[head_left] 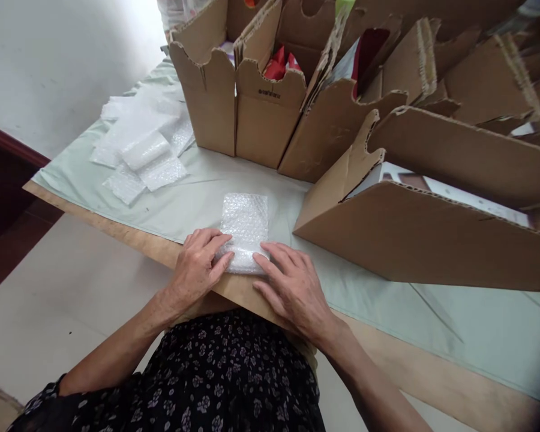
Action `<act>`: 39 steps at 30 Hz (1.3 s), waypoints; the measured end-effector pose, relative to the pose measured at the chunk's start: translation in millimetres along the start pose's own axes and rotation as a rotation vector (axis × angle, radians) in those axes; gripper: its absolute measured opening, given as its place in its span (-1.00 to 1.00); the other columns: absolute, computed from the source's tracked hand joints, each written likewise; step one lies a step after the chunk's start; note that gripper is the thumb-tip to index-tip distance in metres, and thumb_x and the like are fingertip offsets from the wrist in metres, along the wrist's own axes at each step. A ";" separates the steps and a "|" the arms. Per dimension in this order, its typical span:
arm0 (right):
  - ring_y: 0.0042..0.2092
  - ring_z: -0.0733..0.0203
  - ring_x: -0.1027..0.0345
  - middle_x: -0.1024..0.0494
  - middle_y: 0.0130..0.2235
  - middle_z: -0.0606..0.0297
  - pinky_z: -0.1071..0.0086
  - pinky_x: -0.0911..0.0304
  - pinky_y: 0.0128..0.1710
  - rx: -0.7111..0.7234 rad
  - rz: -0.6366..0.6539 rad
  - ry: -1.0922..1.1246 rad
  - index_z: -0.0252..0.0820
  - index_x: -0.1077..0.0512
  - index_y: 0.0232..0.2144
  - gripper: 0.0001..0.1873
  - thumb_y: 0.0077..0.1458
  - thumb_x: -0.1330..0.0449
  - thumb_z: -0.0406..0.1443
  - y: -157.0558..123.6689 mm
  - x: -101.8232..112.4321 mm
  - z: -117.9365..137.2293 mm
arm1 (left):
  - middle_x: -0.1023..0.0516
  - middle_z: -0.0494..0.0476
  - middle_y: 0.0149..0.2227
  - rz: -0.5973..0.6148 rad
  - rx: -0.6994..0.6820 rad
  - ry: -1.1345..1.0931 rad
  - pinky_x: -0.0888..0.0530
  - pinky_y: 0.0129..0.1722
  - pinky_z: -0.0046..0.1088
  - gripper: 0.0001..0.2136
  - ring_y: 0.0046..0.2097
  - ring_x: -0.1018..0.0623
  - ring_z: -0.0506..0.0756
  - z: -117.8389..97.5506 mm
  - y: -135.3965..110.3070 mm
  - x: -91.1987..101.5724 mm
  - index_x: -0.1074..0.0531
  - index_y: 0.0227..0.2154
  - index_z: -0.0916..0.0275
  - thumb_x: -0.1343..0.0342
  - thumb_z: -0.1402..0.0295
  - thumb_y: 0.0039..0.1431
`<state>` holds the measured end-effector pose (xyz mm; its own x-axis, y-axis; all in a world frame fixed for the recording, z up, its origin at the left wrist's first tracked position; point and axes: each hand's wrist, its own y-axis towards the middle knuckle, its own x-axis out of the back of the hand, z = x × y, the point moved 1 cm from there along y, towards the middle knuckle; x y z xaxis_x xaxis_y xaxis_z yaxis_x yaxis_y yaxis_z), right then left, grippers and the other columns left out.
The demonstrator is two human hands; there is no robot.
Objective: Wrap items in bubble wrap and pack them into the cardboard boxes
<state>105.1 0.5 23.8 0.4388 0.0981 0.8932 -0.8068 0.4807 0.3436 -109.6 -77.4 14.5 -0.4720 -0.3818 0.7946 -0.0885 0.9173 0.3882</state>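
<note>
A small rectangular piece of bubble wrap [246, 227] lies flat on the pale green cloth near the table's front edge. My left hand [198, 266] rests on its near left corner, fingers stretched out and flat. My right hand [290, 288] lies beside its near right corner, fingers spread, fingertips touching the wrap's edge. Neither hand holds anything.
A pile of bubble wrap pieces [140, 147] lies at the back left of the table [432, 360]. Several open cardboard boxes [261, 108] stand along the back, some with red items inside. A large tilted cardboard box [432, 240] sits close on the right.
</note>
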 end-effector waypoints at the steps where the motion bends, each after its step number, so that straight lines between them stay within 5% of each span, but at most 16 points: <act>1: 0.15 -0.12 -0.42 -0.59 0.13 -0.01 0.03 -0.32 0.06 0.014 0.010 0.001 -0.24 -0.50 0.06 -0.73 0.37 -0.17 -0.28 2.0 -0.5 -0.9 | -0.59 0.28 -0.03 -0.013 -0.010 -0.010 -0.51 0.00 -0.09 -0.77 -0.01 -0.56 0.25 -0.8 -1.8 1.5 -0.51 0.03 0.25 -0.12 0.33 0.40; 7: -0.04 0.07 -0.50 -0.69 -0.11 0.24 0.14 -0.31 0.04 -0.135 0.048 0.257 -0.15 -0.52 0.02 -0.78 0.40 -0.16 -0.29 3.8 10.0 -2.4 | -0.60 0.24 -0.03 0.065 -0.118 -0.142 -0.44 0.12 -0.07 -0.70 0.05 -0.54 0.23 -9.9 -16.0 13.8 -0.43 0.12 0.23 -0.16 0.40 0.36; 11: 0.08 -0.07 -0.46 -0.62 0.09 0.04 0.06 -0.32 0.03 -0.139 -0.016 0.087 -0.19 -0.46 0.13 -0.66 0.41 -0.13 -0.20 2.2 12.1 1.2 | -0.64 0.21 -0.16 0.066 -0.008 -0.091 -0.49 -0.06 -0.15 -0.71 -0.13 -0.56 0.20 0.1 -1.0 4.3 -0.45 0.10 0.28 -0.15 0.37 0.37; 15: 0.11 -0.14 -0.45 -0.59 0.13 -0.01 0.00 -0.30 0.05 -0.057 0.061 -0.022 -0.20 -0.48 0.11 -0.67 0.36 -0.18 -0.23 7.8 1.7 -0.7 | -0.63 0.23 -0.09 -0.016 0.121 -0.084 -0.50 -0.01 -0.09 -0.68 -0.06 -0.58 0.25 3.0 12.2 1.9 -0.51 0.06 0.25 -0.22 0.28 0.29; 19: -0.02 -0.02 -0.52 -0.69 -0.02 0.15 0.07 -0.35 -0.01 -0.277 -0.003 0.191 -0.13 -0.53 0.05 -0.72 0.38 -0.13 -0.27 11.4 -3.3 -9.8 | -0.62 0.22 -0.10 -0.095 0.479 -0.492 -0.56 -0.02 -0.17 -0.64 -0.08 -0.61 0.19 -10.5 -3.3 15.0 -0.51 0.06 0.25 -0.26 0.22 0.26; 22: -0.06 0.02 -0.53 -0.70 -0.05 0.21 0.11 -0.39 -0.03 -0.449 -0.069 0.402 -0.08 -0.55 0.03 -0.73 0.35 -0.15 -0.22 9.6 4.2 -5.2 | -0.63 0.24 0.03 -0.001 0.771 -0.970 -0.56 0.06 -0.17 -0.56 0.01 -0.64 0.19 -24.4 -18.8 14.3 -0.49 0.09 0.22 -0.34 0.20 0.20; 24: -0.09 0.05 -0.53 -0.70 -0.08 0.24 0.14 -0.39 -0.03 -0.435 -0.021 0.515 -0.06 -0.57 -0.01 -0.74 0.34 -0.17 -0.22 6.6 11.9 4.0 | -0.64 0.23 0.05 0.061 0.826 -1.233 -0.53 0.13 -0.19 -0.52 0.07 -0.62 0.20 -33.5 -20.8 7.6 -0.51 0.06 0.22 -0.43 0.21 0.11; 28: 0.02 0.01 -0.52 -0.66 0.00 0.19 0.06 -0.35 0.10 -0.431 -0.035 0.577 -0.03 -0.56 -0.01 -0.73 0.31 -0.21 -0.13 -8.3 23.8 15.2 | -0.69 0.15 -0.17 0.052 0.833 -1.510 -0.55 0.05 -0.27 -0.61 -0.08 -0.64 0.15 -48.1 -11.0 -6.6 -0.57 -0.12 0.26 -0.48 0.24 0.02; 31: 0.20 -0.10 -0.42 -0.50 0.24 0.06 -0.01 -0.36 0.17 -0.588 -0.144 0.707 -0.03 -0.41 0.22 -0.33 0.16 -0.33 0.07 -26.0 25.3 14.3 | -0.67 0.10 -0.24 0.022 0.797 -1.555 -0.56 -0.03 -0.31 -0.63 -0.16 -0.63 0.12 -58.6 -7.3 -12.6 -0.56 -0.16 0.25 -0.50 0.26 0.00; 33: 0.15 -0.07 -0.48 -0.51 0.23 0.03 0.07 -0.45 0.08 -0.644 -0.130 0.924 -0.05 -0.34 0.28 -0.20 0.11 -0.35 0.14 -35.6 26.4 15.5 | -0.67 0.09 -0.25 0.050 0.746 -1.550 -0.57 -0.07 -0.34 -0.64 -0.18 -0.63 0.10 -65.6 -8.0 -15.1 -0.55 -0.17 0.24 -0.49 0.24 0.02; 36: -0.12 0.08 -0.57 -0.66 -0.09 0.16 0.24 -0.51 -0.13 -0.653 -0.180 1.002 -0.08 -0.50 0.03 -0.54 0.23 -0.30 0.04 -44.0 45.5 18.1 | -0.67 0.08 -0.24 0.147 0.576 -1.473 -0.59 -0.17 -0.38 -0.66 -0.21 -0.64 0.10 -74.8 -3.8 -13.1 -0.54 -0.14 0.19 -0.45 0.16 0.11; 39: -0.27 0.14 -0.54 -0.65 -0.23 0.26 0.29 -0.50 -0.26 -0.588 -0.293 0.792 -0.01 -0.58 -0.13 -0.79 0.27 -0.29 -0.10 -48.4 95.6 14.6 | -0.63 0.20 0.05 0.132 0.243 -1.280 -0.62 -0.01 -0.23 -0.48 0.04 -0.62 0.23 -84.5 20.4 1.6 -0.47 0.11 0.06 -0.33 -0.07 0.19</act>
<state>180.3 -26.1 96.7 0.8942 0.3520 0.2767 -0.3980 0.9080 0.1310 -38.1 -68.8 63.2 -0.9711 -0.0340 -0.2362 -0.0689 0.9876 0.1410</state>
